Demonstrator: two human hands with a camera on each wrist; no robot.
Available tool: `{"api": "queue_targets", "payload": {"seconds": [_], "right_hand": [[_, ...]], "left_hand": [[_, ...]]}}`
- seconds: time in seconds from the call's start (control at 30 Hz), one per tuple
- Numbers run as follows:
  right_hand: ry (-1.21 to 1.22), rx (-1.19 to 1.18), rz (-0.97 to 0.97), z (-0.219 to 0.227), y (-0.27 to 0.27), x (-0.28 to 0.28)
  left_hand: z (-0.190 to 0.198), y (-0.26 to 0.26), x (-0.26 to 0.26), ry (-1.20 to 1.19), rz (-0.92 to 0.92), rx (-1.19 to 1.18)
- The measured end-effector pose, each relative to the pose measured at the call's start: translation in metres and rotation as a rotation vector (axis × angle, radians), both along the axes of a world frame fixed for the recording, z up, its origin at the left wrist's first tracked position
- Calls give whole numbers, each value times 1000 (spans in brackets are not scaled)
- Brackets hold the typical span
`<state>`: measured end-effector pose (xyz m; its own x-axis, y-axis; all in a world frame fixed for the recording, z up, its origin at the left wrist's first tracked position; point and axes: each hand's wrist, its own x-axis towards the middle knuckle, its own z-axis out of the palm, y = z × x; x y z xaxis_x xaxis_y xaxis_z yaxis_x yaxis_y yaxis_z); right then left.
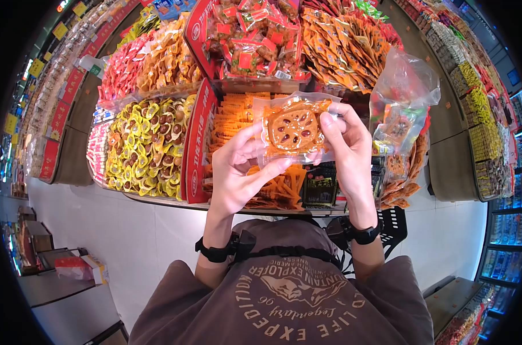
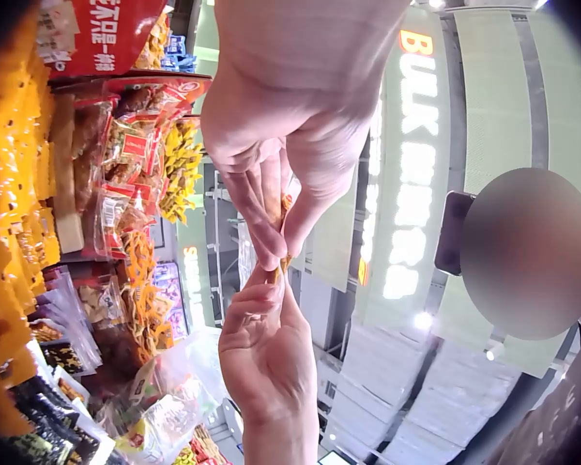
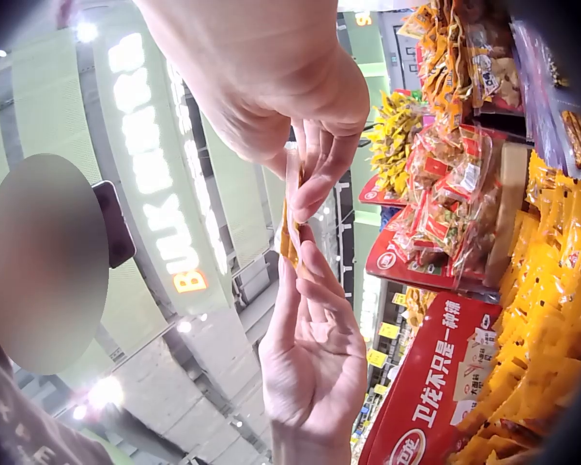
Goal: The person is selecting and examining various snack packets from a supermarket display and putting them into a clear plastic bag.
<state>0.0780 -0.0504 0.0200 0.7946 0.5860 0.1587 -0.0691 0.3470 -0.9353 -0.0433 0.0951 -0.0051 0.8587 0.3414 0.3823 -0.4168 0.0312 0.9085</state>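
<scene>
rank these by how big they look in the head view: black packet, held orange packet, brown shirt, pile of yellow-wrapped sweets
1. Brown shirt
2. Pile of yellow-wrapped sweets
3. Held orange packet
4. Black packet

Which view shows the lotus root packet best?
Head: the lotus root packet faces the camera, dark spots visible, held by left hand and right hand. Both wrist views show it only edge-on, partly hidden.

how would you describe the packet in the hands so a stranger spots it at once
Find the middle snack display, then the left hand and right hand above its front. Their fingers hold a clear packet with a glossy orange-brown slice dotted dark red. Unlike the orange packets below, it is held up alone.
</scene>
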Motion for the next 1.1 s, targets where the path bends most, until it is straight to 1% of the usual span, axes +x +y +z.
{"api": "queue_targets", "payload": {"seconds": [0.1,0.4,0.57,0.7,0.77,0.83,0.9,1.0,1.07,1.1], "right_hand": [[12,-13,28,-2,-3,-1],[18,-24,57,-3,-8,1],[47,-29,58,-1,-9,1],[28,-21,62,-2,-9,1],[36,-22,62,-2,-10,1],[-31,-40,41,-3,-10,2],[-29,-38,41,-4,-10,2],[3,-26,54,-1,-10,1],[32,-16,67,-1,-8,1],[32,-24,41,-3,-6,2]], "left_hand": [[-3,-1,-1,-21,5,-10],[2,-4,-1,55,3,-46],[0,-4,1,18,28,21],[-3,-2,0,6,1,52],[-1,-2,-1,55,-7,25],[-2,0,-2,70,-10,23],[-4,0,-1,85,-12,20],[-5,-1,1,29,10,11],[-2,-1,0,1,22,62],[-2,-1,-1,2,24,62]]}}
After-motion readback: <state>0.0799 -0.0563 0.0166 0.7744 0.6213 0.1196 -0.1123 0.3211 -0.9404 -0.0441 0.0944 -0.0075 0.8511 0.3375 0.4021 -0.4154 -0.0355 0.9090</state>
